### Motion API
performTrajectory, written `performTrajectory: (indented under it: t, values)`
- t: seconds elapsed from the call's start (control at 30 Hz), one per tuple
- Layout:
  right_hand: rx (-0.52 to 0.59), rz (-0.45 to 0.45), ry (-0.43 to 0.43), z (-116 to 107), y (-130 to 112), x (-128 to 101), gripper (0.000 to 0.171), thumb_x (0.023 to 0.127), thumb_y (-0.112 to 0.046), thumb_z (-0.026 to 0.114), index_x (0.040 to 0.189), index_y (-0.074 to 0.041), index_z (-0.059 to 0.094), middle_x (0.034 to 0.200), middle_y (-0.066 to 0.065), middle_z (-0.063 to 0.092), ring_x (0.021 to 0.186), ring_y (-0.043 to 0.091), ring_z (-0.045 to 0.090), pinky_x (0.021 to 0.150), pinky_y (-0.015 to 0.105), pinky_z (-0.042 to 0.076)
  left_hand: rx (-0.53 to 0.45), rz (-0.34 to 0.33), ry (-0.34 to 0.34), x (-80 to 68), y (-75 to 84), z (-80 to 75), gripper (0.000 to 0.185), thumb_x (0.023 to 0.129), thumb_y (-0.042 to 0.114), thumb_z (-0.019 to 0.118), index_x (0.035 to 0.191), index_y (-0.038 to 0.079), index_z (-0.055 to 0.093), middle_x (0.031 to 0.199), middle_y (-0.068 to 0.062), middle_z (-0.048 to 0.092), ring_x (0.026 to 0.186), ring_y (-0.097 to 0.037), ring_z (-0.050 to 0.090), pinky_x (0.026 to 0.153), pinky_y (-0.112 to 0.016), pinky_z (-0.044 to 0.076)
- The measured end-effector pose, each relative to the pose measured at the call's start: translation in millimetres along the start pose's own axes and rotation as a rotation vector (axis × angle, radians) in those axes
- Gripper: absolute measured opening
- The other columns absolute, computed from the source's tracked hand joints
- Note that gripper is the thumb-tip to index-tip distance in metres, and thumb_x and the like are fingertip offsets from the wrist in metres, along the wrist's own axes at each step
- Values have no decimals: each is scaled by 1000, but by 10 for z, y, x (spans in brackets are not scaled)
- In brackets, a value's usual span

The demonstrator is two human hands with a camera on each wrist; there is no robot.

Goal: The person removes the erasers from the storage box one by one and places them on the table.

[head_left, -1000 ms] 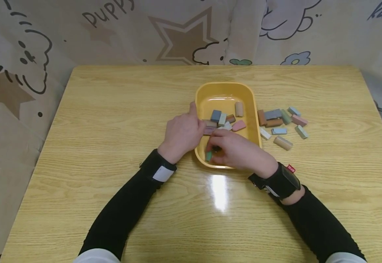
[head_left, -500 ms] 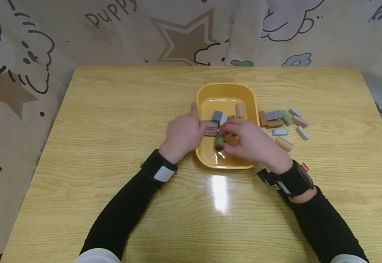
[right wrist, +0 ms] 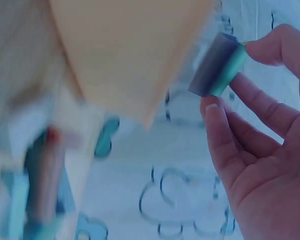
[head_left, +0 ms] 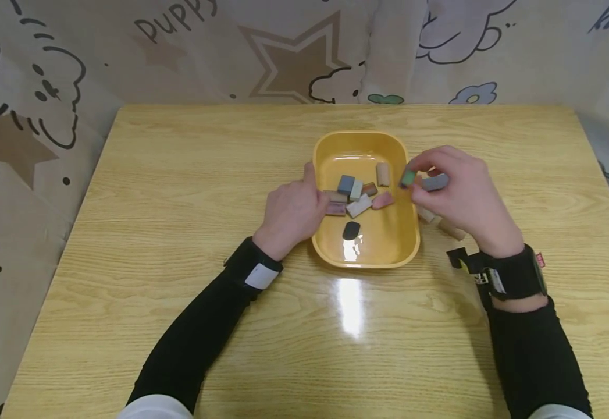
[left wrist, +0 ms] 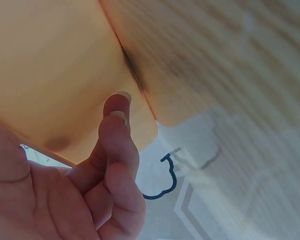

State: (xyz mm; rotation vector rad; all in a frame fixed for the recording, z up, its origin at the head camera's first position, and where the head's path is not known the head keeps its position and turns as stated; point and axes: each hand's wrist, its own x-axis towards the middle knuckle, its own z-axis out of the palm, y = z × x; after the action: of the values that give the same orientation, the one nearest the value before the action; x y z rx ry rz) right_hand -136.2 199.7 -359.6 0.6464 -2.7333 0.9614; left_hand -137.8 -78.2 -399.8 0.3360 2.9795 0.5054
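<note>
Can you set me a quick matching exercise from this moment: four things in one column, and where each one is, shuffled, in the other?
Things:
1. green block
2. black piece
3. left hand
4. yellow tray

Places:
A. lying on the tray floor, nearest the person
B. pinched in the right hand, above the tray's right rim
C. resting against the tray's left wall
D. on the wooden table, between the two hands

Pairs: 1-B, 2-A, 3-C, 4-D
</note>
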Motion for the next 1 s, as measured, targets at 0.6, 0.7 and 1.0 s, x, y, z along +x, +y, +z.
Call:
performTrajectory:
  t: [0.6, 0.7, 1.0]
  values:
    - [-208, 501, 128, -401, 848, -141, 42, 90, -28, 60, 111, 7, 66, 114, 24, 59, 104, 40, 56, 72, 30, 40, -6, -4, -10, 11, 1, -21, 66, 100, 31, 42, 150, -9, 29, 64, -4, 53, 55, -22, 54, 47, -34, 42]
    - [-228, 594, 64, -402, 917, -171, 49, 92, -34, 58, 115, 9, 63, 112, 28, 58, 99, 43, 53, 69, 42, 36, -6, -10, -19, 9, 2, -25, 66, 100, 32, 42, 151, -9, 28, 64, -4, 53, 55, -21, 54, 48, -34, 41]
    - [-214, 700, -92, -361, 1061, -254, 50, 97, -37, 54, 115, 10, 59, 110, 30, 57, 93, 43, 49, 69, 46, 38, -10, -9, -21, -8, 7, -21, 66, 100, 31, 41, 151, -8, 29, 64, -4, 53, 54, -21, 53, 48, -33, 41]
